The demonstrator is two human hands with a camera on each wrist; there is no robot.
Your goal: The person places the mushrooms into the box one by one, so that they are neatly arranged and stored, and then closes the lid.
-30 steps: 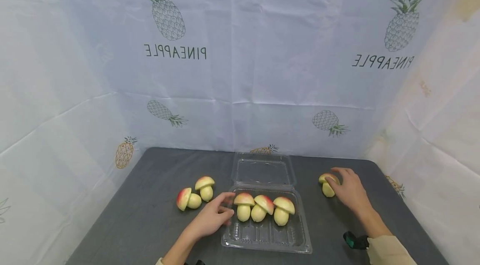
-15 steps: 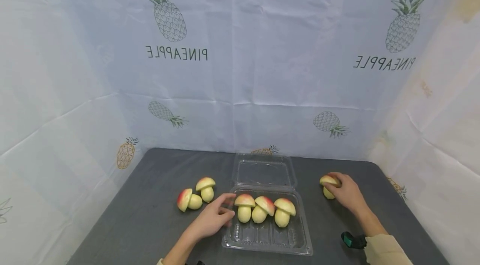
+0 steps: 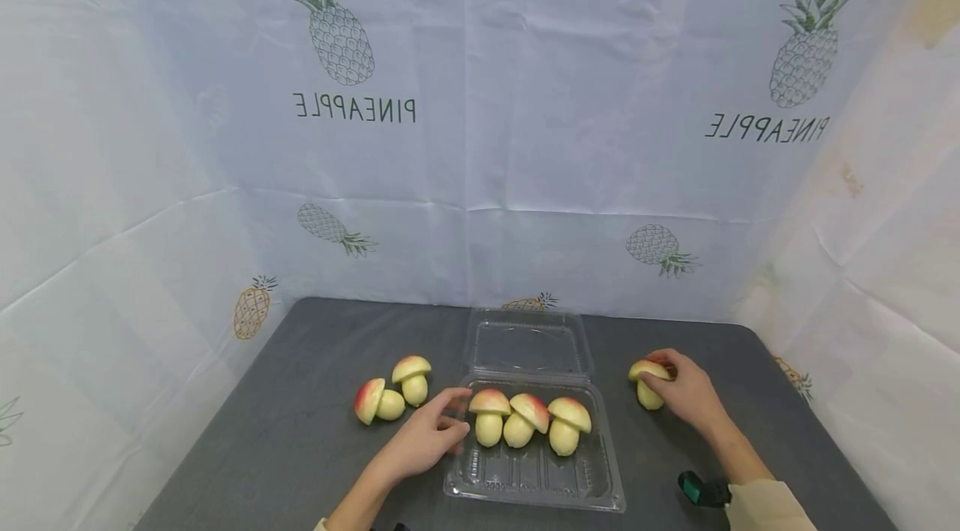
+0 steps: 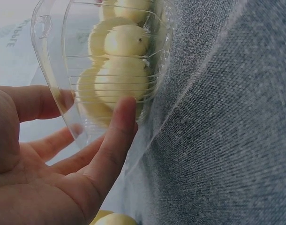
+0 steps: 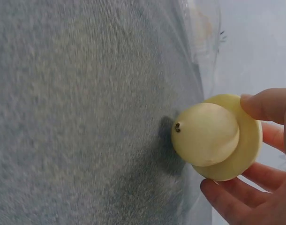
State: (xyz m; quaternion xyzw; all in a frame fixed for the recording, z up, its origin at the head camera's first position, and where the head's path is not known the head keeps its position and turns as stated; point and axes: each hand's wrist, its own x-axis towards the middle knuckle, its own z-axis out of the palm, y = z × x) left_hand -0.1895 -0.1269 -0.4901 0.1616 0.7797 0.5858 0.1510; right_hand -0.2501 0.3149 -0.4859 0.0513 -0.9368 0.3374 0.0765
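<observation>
My right hand (image 3: 686,393) pinches a toy mushroom (image 5: 206,136) by its cap, thumb on one side and fingers on the other. Its pale stem points toward the right wrist camera, with a shadow on the cloth close by. My left hand (image 3: 420,435), fingers loosely extended, is at the left side of a clear plastic clamshell box (image 3: 543,496). In the left wrist view its fingertips (image 4: 124,112) lie against or very near the box wall; contact is hard to tell. Three red-and-yellow toy mushrooms (image 3: 489,418) stand in a row in the box's far part.
Two more toy mushrooms (image 3: 411,381) lie on the dark grey table (image 3: 322,481), left of the box. The box's lid (image 3: 528,343) lies folded back behind it. A pineapple-print curtain (image 3: 555,139) surrounds the table's back and sides.
My right hand has closed its fingers on the toy mushroom at the right and moved it a little left and toward me. My left hand and the box have stayed nearly still.
</observation>
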